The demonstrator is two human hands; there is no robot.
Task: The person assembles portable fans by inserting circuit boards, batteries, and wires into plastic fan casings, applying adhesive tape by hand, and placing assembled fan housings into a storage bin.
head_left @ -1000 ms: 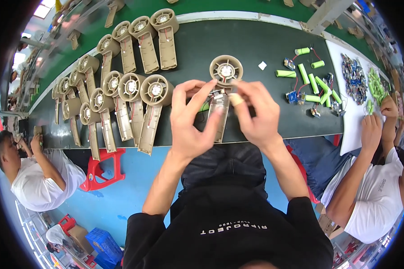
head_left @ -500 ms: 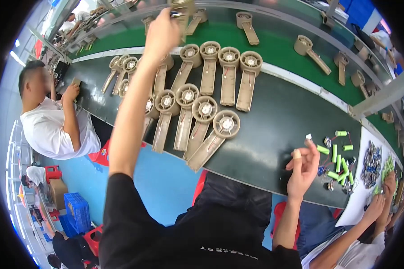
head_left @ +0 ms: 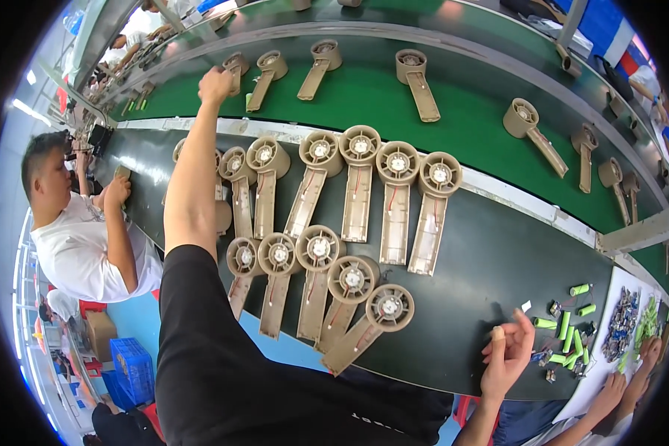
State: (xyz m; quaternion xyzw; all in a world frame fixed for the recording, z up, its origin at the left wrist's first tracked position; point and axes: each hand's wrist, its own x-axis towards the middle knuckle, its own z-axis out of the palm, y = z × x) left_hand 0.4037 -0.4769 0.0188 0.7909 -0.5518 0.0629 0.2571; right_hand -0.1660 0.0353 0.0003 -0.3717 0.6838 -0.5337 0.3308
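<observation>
green conveyor belt [head_left: 364, 93] is running across the scene from 10 to 2 o'clock, carrying several beige fan housings [head_left: 422, 97], and a dark counter [head_left: 490, 260] is lying along its near side. toward 11 o'clock the left hand [head_left: 214, 85] is hovering over the belt with bent fingers, just beside a single beige housing [head_left: 236, 62]; whether it is pinching that piece or only touching it, i cannot tell. uneven rows of round-headed housings [head_left: 396, 165] are covering the counter around the middle and out to 9 o'clock, thin red wires showing in their open handles. at 4 o'clock the right hand [head_left: 508, 358] is hanging over the counter, fingers loosely bent and apart, with a small white scrap [head_left: 526, 305] showing just past a fingertip. beside it, green cells [head_left: 565, 325] are lying scattered, and a white sheet [head_left: 591, 379] is bearing a pile of circuit boards [head_left: 621, 327]. at 9 o'clock a co-worker [head_left: 89, 253] is wearing a white shirt.
</observation>
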